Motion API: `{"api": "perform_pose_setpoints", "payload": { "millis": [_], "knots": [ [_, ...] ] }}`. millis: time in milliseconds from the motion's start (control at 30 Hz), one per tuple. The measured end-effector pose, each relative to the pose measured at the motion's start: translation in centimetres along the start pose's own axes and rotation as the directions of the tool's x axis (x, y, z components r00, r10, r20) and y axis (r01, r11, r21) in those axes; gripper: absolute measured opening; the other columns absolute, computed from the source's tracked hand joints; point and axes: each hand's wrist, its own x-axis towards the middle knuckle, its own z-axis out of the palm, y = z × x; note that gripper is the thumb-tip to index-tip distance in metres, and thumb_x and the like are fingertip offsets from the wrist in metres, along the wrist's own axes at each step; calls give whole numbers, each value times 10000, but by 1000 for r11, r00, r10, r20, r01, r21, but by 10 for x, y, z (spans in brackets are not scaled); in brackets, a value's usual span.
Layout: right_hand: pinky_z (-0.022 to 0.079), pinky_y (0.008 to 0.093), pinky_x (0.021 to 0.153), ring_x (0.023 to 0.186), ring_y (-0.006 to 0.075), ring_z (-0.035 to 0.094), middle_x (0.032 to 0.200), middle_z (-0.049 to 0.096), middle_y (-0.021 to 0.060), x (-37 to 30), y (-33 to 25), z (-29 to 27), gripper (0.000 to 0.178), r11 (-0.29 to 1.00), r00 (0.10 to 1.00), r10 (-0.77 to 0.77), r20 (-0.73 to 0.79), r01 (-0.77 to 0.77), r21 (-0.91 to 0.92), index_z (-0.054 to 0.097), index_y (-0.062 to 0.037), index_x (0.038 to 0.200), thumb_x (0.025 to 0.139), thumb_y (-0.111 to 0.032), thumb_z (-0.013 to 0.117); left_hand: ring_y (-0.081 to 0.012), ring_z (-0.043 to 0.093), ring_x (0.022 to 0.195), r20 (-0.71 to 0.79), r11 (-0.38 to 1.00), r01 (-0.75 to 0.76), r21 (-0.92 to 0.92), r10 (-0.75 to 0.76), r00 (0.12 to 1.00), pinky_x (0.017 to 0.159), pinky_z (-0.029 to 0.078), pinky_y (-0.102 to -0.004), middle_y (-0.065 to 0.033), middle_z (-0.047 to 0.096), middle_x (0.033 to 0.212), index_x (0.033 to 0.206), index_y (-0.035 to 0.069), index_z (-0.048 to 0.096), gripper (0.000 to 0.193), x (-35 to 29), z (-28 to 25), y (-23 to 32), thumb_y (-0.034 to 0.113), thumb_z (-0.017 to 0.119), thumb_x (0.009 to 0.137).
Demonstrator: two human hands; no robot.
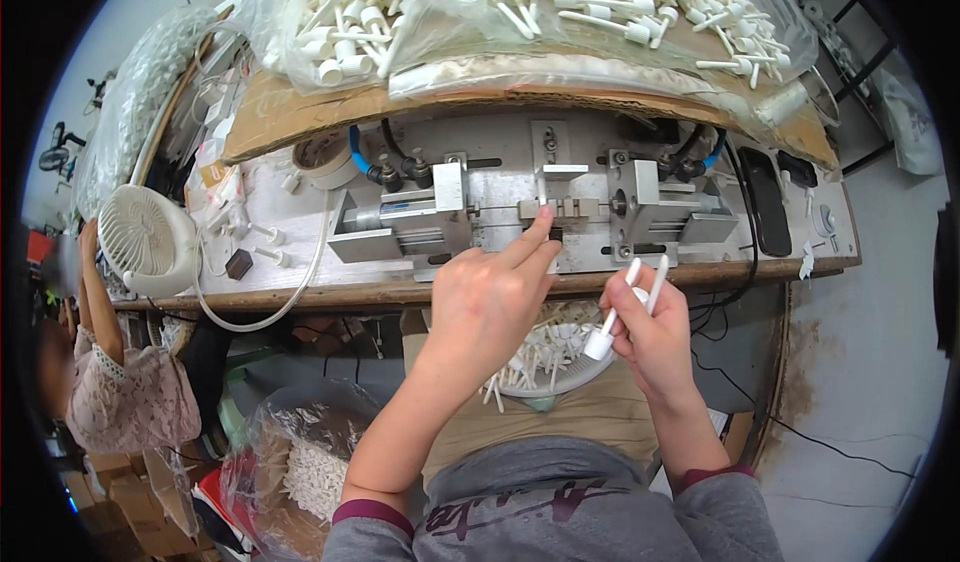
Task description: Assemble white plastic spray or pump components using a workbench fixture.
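Two white plastic stemmed parts (628, 297) stand up out of the right hand (652, 334), whose fingers are curled closed around them just below the workbench (300, 287) edge. The left hand (492, 297) reaches up beside it, forefinger stretched out and touching the centre of the metal press fixture (560, 212); whether it grips anything cannot be told. A white bowl (560, 377) of more parts sits under both hands.

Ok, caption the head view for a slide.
Left hand touches the metal press fixture; right hand holds white plastic stems.
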Motion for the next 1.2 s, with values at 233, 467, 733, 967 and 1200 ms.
{"api": "perform_pose_setpoints", "payload": {
  "millis": [233,467,733,967,1200],
  "knots": [
    [241,185,411,504,15,381,729,546,7,8,2,0,150,991,989,19,146,-38,128,561,-52,1053,1022,-198,576,-202,691,803,44,872,-93,-481,130,991,661,571,-312,-99,695,1053,1165,39,697,413,-24,-20,24,52,787,762],
    [338,193,577,627,45,410,774,515,-9,10,-6,-1,188,977,983,-185,21,181,109,525,-51,1189,1042,-166,504,-201,660,803,-114,970,2,-241,-31,993,684,560,-307,-91,682,1094,1047,22,725,333,-18,-14,15,55,796,724],
    [482,358,942,1161,287,620,1276,578,227,-3,-7,2,261,884,882,-468,58,468,17,404,-16,1292,1060,-136,395,-179,657,657,-51,997,-23,80,27,998,618,496,-285,-83,710,1184,995,61,743,313,0,9,4,153,808,703],
    [365,501,1112,1355,412,452,1436,435,314,12,-4,-10,318,421,538,-812,224,807,-413,375,-64,1333,1076,-249,358,-178,660,641,-24,1000,5,9,-4,1000,584,505,-277,-81,714,1172,1040,83,740,344,2,1,3,182,824,722],
    [339,528,1111,1378,440,423,1436,469,300,28,-10,8,558,115,342,-748,568,910,-398,326,-111,1494,1006,-304,515,-98,671,863,518,-25,518,-855,-102,850,729,541,-221,-73,711,985,1115,-7,690,342,2,-15,20,109,817,819]
  ]
}}
